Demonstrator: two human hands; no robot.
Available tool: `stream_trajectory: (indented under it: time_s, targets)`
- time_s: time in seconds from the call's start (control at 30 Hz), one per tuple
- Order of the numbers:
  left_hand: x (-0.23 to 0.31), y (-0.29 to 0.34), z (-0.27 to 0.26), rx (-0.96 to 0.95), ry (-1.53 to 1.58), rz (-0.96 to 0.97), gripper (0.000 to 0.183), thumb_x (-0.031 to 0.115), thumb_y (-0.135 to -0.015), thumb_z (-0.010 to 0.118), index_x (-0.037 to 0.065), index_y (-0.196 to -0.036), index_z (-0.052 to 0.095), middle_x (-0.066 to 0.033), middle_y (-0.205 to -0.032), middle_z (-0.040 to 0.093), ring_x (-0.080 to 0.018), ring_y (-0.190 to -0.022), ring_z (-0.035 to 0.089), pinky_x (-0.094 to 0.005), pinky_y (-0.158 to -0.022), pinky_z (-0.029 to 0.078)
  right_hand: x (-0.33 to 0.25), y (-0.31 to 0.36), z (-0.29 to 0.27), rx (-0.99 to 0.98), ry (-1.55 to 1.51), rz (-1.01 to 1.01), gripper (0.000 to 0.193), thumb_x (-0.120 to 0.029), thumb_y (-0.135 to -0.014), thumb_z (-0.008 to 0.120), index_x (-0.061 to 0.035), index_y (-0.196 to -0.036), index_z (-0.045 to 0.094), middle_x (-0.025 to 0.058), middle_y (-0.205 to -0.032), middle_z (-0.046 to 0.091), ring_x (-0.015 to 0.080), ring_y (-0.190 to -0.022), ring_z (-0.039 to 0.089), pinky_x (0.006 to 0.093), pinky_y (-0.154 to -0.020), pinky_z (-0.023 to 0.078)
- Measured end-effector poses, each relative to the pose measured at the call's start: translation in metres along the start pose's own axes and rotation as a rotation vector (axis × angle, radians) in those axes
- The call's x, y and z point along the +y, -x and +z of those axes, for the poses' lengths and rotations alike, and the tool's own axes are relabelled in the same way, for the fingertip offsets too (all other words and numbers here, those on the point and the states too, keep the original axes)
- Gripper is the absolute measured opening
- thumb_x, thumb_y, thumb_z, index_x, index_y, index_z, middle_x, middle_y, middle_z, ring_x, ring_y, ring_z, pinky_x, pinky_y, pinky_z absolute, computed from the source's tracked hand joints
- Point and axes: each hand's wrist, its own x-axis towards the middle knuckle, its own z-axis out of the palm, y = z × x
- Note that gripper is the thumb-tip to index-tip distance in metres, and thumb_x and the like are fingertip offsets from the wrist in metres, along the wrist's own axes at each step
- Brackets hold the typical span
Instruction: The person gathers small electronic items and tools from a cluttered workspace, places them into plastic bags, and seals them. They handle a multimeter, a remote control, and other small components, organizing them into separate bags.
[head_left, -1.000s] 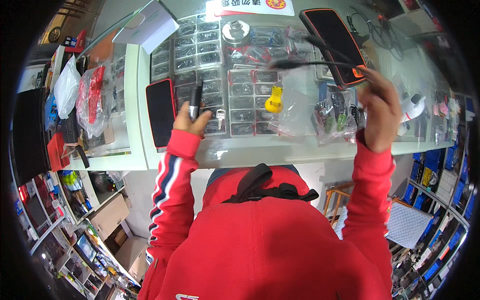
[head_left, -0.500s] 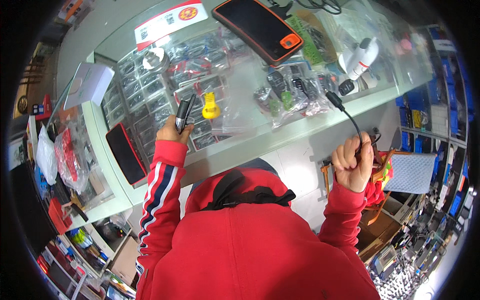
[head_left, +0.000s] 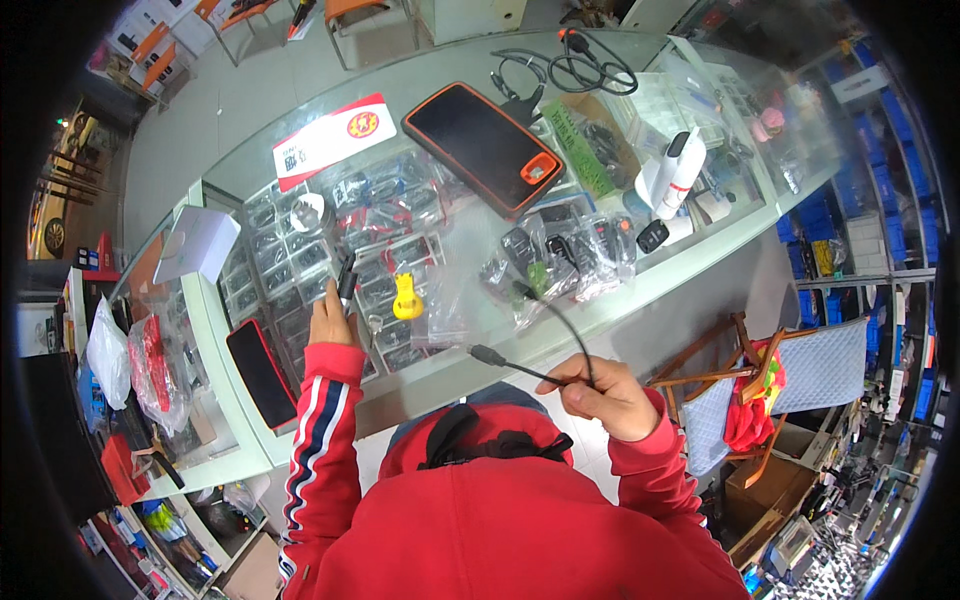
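My left hand (head_left: 332, 320) rests over the left part of the glass counter. Its closed fingers hold a slim black-and-silver object (head_left: 347, 283); its exact kind is hard to make out. Just right of it lies a small yellow, bottle-shaped gadget (head_left: 407, 298). In front of the counter's near edge, my right hand (head_left: 612, 397) is closed on a short black cable (head_left: 570, 330). Both cable ends stick out from the fingers, each with a black plug. One plug hangs near the bagged car key fobs (head_left: 560, 250); the other points left over the counter's edge.
A black-and-orange tablet device (head_left: 484, 150) lies on the counter behind. A coiled cable (head_left: 590, 70), a white handheld scanner (head_left: 680, 175) and a loose black fob (head_left: 652, 236) are nearby. A red-edged phone (head_left: 262, 373) lies at left. A wooden chair (head_left: 740, 380) stands at right.
My right hand has moved left toward my body with the cable, and both plugs now show. My left hand has turned with the object still in it. The view has shifted, showing more floor behind.
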Motion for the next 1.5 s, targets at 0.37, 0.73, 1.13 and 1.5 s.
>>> stream_trajectory:
  time_s: [0.37, 0.73, 1.13, 1.5]
  targets:
    - [0.034, 0.005, -0.052, -0.165, 1.869, -0.373, 0.025, 0.01, -0.076, 0.05, 0.006, -0.099, 0.041, -0.0056, -0.069, 0.046, -0.0138, -0.048, 0.044, -0.0272, -0.042, 0.036, -0.005, -0.039, -0.003, 0.033, -0.234, -0.195, 0.021, -0.012, -0.082, 0.042, 0.0019, -0.096, 0.043, 0.0007, -0.056, 0.039, 0.0069, -0.049, 0.034, 0.0196, -0.046, 0.026]
    - [0.036, 0.082, -0.128, 0.156, 2.054, -0.179, 0.025, 0.019, -0.072, 0.051, 0.003, -0.091, 0.047, -0.0116, -0.067, 0.049, -0.0182, -0.052, 0.045, -0.0323, -0.051, 0.039, -0.002, -0.081, 0.077, -0.37, -0.13, -0.146, 0.027, -0.022, -0.076, 0.051, 0.0024, -0.085, 0.045, 0.0006, -0.054, 0.04, 0.0062, -0.046, 0.033, 0.0194, -0.043, 0.024]
    - [-0.092, 0.446, -0.171, 1.154, 1.759, -0.594, 0.042, 0.005, -0.074, 0.041, 0.003, -0.115, 0.03, -0.0187, -0.08, 0.056, -0.019, -0.045, 0.052, -0.0294, -0.044, 0.045, 0.111, -0.059, 0.379, -0.911, 0.378, 0.212, 0.02, -0.012, -0.083, 0.04, -0.0001, -0.097, 0.048, -0.0016, -0.055, 0.04, 0.0036, -0.047, 0.032, 0.0164, -0.042, 0.022]
    - [-0.162, 0.681, -0.173, 1.904, 1.585, -0.787, 0.031, 0.034, -0.082, 0.04, 0.008, -0.065, 0.044, -0.011, -0.057, 0.05, -0.0196, -0.034, 0.041, -0.0311, -0.035, 0.039, 0.246, -0.01, 0.648, -1.304, 0.591, 0.354, 0.019, -0.017, -0.084, 0.041, -0.0003, -0.09, 0.047, -0.0025, -0.052, 0.036, 0.0032, -0.042, 0.026, 0.0171, -0.038, 0.021]
